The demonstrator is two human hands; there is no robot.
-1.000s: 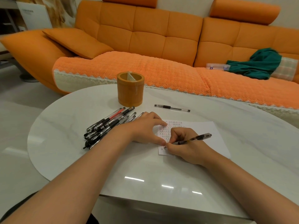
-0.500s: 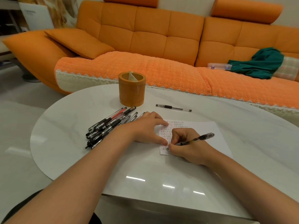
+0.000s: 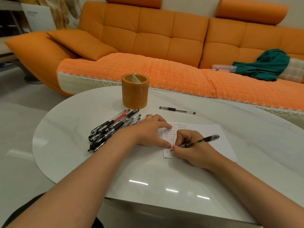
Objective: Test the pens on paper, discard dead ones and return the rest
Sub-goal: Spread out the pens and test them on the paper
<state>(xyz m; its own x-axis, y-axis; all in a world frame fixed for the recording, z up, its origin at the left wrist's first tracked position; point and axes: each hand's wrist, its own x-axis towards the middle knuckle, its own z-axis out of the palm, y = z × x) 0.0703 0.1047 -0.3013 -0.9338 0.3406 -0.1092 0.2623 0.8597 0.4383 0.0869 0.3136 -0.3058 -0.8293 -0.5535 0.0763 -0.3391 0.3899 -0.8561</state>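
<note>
On the round white table (image 3: 74,132), the grip of our right hand (image 3: 195,153) pinches a clear black pen (image 3: 202,140), tip on the scribbled white paper sheet (image 3: 209,130) — our left hand (image 3: 148,131), fingers spread, presses that sheet beside the loose pen heap (image 3: 111,129).

An orange leather sofa (image 3: 164,38) with tufted back panels fills the far side of the room, topped by two round headrest bolsters (image 3: 251,11). A loose orange cushion (image 3: 82,43) leans on its curved left end, and a woven orange seat cover (image 3: 148,69) with cream scalloped edging lies over the seat. At the right of the seat rest a crumpled green cloth (image 3: 266,65), a pale checked fabric (image 3: 296,69) and a clear plastic case (image 3: 223,67). A glossy white oval table (image 3: 74,129) stands in front, mirroring bright strips of light (image 3: 138,182). The floor (image 3: 19,109) is pale and smooth, the wall (image 3: 189,5) off-white, and a white printed board (image 3: 39,18) stands at the upper left
</note>
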